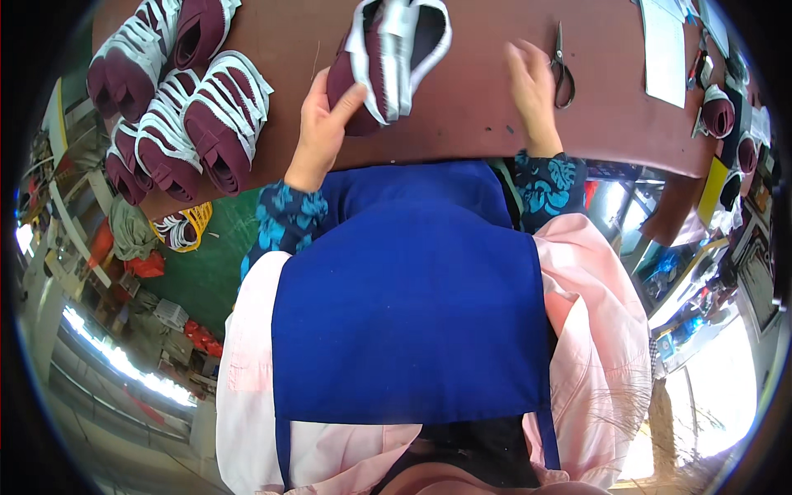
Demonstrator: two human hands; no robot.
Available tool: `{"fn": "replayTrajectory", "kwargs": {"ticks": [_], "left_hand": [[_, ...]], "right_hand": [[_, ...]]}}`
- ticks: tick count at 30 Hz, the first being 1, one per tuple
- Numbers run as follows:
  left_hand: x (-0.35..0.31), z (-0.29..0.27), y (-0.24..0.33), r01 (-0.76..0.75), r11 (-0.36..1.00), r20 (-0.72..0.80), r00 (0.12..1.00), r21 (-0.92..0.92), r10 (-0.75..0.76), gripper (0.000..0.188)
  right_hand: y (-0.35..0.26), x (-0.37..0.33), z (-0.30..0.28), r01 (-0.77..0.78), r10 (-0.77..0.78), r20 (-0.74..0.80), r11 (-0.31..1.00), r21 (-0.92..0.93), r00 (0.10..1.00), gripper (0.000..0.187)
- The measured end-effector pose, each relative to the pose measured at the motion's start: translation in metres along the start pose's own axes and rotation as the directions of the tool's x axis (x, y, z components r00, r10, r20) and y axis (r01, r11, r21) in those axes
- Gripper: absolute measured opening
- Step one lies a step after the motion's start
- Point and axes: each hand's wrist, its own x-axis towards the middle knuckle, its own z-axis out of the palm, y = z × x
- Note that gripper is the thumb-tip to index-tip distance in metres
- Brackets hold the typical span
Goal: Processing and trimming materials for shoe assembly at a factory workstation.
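Note:
My left hand (pixel 322 132) is closed on maroon shoe uppers (pixel 371 74) with white edging, gripped at their near left side over the table. They are nested or side by side, with dark open insides showing at the top; how many there are I cannot tell. My right hand (pixel 532 91) is apart from them, its fingers stretched out and slightly blurred, holding nothing that shows. Just to its right lie scissors (pixel 563 78) with black handles, blades pointing away from me.
Stacks of similar shoe uppers (pixel 223 124) stand at the table's left edge. White sheets (pixel 662 49) lie at the right, with rolled maroon pieces (pixel 718 114) beyond them. Below the brown table (pixel 462 124), at left, a yellow-rimmed container (pixel 198 221) holds more uppers.

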Motion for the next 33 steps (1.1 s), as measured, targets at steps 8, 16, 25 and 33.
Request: {"fn": "replayTrajectory", "kwargs": {"ticks": [8,16,25,33], "left_hand": [[-0.027,0.041,-0.02,-0.468,0.226,0.372,0.854,0.854,0.365,0.029],[-0.035,0.036,-0.053,-0.43,0.3,0.262,0.845,0.852,0.466,0.021],[-0.067,-0.048,-0.025,0.093,0.952,-0.221,0.962,-0.291,-0.161,0.024],[-0.073,-0.016,-0.037,-0.091,0.857,-0.101,0.981,0.507,0.164,0.034]], "right_hand": [[0.032,-0.051,0.086,-0.365,0.262,0.258,0.743,0.561,0.93,0.039],[0.061,-0.058,0.073,-0.259,0.207,0.174,0.893,0.369,0.963,0.031],[0.049,-0.05,0.074,-0.355,0.254,0.299,0.864,0.358,0.92,0.029],[0.03,-0.06,0.07,-0.332,0.235,0.255,0.823,0.461,0.938,0.02]]}}
